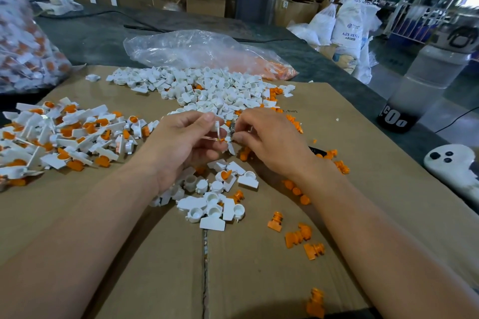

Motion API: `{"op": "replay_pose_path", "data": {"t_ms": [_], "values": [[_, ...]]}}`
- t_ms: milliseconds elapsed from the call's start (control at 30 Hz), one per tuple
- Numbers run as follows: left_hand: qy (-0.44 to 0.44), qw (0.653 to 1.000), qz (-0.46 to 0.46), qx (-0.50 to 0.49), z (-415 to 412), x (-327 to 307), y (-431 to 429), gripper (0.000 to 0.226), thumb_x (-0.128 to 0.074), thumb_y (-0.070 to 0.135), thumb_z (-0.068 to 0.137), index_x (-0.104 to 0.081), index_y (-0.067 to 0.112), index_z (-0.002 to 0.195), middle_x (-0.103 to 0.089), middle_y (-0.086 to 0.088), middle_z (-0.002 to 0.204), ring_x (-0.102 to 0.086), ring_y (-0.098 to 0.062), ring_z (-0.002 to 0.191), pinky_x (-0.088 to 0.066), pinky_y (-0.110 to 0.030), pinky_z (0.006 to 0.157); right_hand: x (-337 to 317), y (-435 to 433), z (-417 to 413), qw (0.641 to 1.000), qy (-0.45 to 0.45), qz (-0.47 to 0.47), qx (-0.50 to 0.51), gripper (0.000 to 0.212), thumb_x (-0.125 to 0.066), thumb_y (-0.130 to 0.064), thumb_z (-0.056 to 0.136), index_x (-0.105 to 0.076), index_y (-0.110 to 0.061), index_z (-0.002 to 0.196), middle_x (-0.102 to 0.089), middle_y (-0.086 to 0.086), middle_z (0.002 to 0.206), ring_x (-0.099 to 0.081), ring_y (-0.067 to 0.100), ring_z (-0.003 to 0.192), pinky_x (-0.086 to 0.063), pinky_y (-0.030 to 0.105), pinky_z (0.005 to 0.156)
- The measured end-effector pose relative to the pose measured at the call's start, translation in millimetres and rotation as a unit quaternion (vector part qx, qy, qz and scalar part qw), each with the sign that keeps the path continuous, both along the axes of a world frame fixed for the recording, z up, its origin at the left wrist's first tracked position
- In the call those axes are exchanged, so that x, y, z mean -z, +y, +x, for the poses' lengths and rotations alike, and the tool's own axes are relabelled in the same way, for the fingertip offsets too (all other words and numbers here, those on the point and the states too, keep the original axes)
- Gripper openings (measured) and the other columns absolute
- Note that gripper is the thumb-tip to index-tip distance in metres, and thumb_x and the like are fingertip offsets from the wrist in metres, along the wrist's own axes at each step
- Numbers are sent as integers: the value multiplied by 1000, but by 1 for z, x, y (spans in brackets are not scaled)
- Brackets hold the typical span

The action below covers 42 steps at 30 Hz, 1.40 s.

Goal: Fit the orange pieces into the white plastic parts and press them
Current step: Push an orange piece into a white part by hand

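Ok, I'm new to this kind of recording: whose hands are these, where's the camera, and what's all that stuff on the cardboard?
No machine here: a person works bare-handed, and the single camera sits on their head, looking down. The left hand and right hand together pinch one white part with a speck of orange at it; finer detail is too small to tell. On the cardboard lie a heap of white parts, loose orange pieces and, on the left, a pile of joined parts. A clear bag lies behind.
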<state>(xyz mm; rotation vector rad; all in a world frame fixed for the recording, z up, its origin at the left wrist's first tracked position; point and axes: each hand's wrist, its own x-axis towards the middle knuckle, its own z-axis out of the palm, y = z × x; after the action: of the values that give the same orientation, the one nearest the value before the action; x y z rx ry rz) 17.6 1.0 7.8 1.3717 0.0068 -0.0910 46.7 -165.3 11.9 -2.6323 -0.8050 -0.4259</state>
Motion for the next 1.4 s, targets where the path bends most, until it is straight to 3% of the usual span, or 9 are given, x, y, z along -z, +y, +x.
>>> {"op": "replay_pose_path", "data": {"t_ms": [133, 433, 633, 767, 933, 1100, 1233, 1333, 1400], "values": [[1, 1000, -21, -10, 1, 0, 1, 11, -52, 16, 91, -62, 10, 91, -71, -10, 76, -67, -15, 61, -52, -20, 49, -4, 1, -7, 996, 31, 80, -20, 26, -55, -21, 92, -62, -13, 116, -49, 0, 90, -42, 8, 80, -32, 17, 69], [1, 998, -52, 35, 0, 3, -1, 27, -67, 10, 60, -64, 1, 86, -71, -13, 80, -71, -20, 75, -58, -24, 67, 1, 13, -15, 978, 84, 186, -30, 10, -64, -13, 85, -57, -19, 82, -52, -17, 73, -52, 0, 68, -42, 11, 61], [-49, 992, 116, -18, -3, 3, -4, 15, -70, -1, 73, -67, 12, 80, -68, -9, 77, -66, -13, 66, -55, -18, 62, -2, 6, -12, 979, 72, 191, 4, 12, -65, -19, 85, -55, -22, 79, -52, -16, 72, -51, 2, 68, -43, 15, 64], [-191, 920, 340, -25, -14, 5, -10, 18, -77, 17, 71, -66, 30, 68, -66, 17, 66, -57, 6, 54, -40, -5, 52, -4, -4, -9, 972, 73, 215, 54, 13, -65, -22, 85, -55, -24, 78, -54, -16, 72, -52, 1, 68, -41, 13, 62], [-252, 839, 479, 57, -21, 9, -20, 20, -74, 39, 70, -71, 29, 87, -56, 23, 78, -51, 6, 82, -34, -5, 66, -2, -4, -6, 974, 75, 200, 73, 10, -64, -23, 85, -55, -23, 80, -54, -14, 72, -51, 4, 68, -41, 17, 62], [-339, 781, 514, 100, -24, 12, -26, 42, -68, 53, 73, -69, 28, 106, -61, 12, 100, -41, 1, 96, -26, -7, 78, -1, -1, -5, 977, 70, 189, 74, 12, -64, -23, 85, -55, -24, 78, -53, -15, 71, -51, 4, 68, -39, 14, 60], [-347, 724, 585, 117, -21, 17, -29, 34, -58, 50, 82, -65, 33, 110, -59, 11, 104, -37, -2, 98, -28, -21, 83, -1, 0, -6, 978, 67, 181, 75, 17, -65, -24, 84, -52, -28, 75, -52, -17, 69, -51, 2, 66, -41, 19, 62], [-342, 735, 572, 123, -20, 17, -29, 25, -62, 44, 82, -67, 30, 101, -59, 15, 95, -39, 0, 88, -31, -18, 77, -2, -1, -8, 976, 74, 191, 71, 16, -65, -23, 84, -52, -28, 75, -53, -16, 70, -51, 3, 67, -42, 22, 64], [-301, 798, 513, 101, -23, 13, -28, 6, -66, 36, 81, -66, 32, 85, -59, 18, 82, -48, 1, 80, -35, -11, 68, -3, -2, -9, 975, 74, 197, 71, 16, -65, -24, 84, -53, -28, 74, -54, -14, 72, -51, 3, 68, -42, 20, 63]]}}
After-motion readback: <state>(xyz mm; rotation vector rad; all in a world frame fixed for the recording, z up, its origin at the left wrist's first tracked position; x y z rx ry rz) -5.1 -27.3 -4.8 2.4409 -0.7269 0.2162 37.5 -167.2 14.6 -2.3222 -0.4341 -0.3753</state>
